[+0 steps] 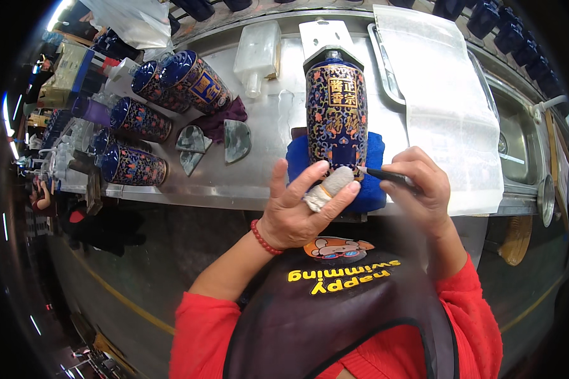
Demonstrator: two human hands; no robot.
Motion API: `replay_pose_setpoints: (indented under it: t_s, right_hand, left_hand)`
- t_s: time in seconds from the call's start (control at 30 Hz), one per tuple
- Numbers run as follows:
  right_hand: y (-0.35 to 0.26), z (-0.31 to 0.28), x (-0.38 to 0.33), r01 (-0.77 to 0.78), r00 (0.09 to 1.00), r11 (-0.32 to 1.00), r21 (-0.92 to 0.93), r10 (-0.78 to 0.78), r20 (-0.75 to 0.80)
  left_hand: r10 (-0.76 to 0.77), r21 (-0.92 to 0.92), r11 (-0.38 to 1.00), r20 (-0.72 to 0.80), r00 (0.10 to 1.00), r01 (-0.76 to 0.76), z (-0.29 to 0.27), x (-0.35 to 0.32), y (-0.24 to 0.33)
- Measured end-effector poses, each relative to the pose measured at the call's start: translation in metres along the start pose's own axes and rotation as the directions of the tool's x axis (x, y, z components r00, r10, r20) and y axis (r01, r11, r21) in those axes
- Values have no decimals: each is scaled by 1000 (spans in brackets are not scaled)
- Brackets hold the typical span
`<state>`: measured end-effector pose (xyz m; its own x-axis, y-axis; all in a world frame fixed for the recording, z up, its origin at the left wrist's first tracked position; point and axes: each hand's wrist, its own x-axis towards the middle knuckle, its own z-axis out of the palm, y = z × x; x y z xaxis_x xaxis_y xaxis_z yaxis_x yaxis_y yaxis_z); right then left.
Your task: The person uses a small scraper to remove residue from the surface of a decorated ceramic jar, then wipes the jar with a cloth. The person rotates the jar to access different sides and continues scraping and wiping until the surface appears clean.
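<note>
A dark blue bottle [337, 120] with dense floral decoration and gold characters lies in front of me, its neck in a white notched stand [325, 36]. Its near end rests on a folded blue cloth [374, 155]. My left hand [306, 202] is around this near end, steadying it; one finger is wrapped in greyish-white cloth [336, 183] with an orange band. Between the fingers of my right hand [420, 183] is a slim dark pen-shaped tool [385, 175]. Its thin pale tip is at the bottle's lower right side. Whether the tip touches the surface I cannot tell.
Several similar decorated bottles [142, 120] stand at the left. Nearer are a purple cloth [212, 126] and dark stone-like pieces [236, 140]. A translucent container [257, 54] lies behind them. White sheeting [446, 107] covers the right side, beside a metal sink [518, 139].
</note>
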<state>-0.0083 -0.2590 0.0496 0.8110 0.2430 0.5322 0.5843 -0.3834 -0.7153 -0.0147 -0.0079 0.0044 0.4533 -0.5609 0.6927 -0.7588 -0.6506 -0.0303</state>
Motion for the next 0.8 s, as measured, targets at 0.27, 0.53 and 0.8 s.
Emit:
replay_pose_setpoints:
  t_s: [0.27,0.53,0.8]
  right_hand:
    - [13,20,-3,-262,964,921,290,266,26]
    - [14,24,-4,-270,959,922,278,282,-4]
    - [18,25,-2,-305,944,885,351,330,-14]
  left_hand:
    - [88,79,993,48,995,-92,-16,-2,-9]
    - [205,70,975,71,976,-209,-9,14,-7]
    - [-55,51,997,108,993,50,-24,-15,-8]
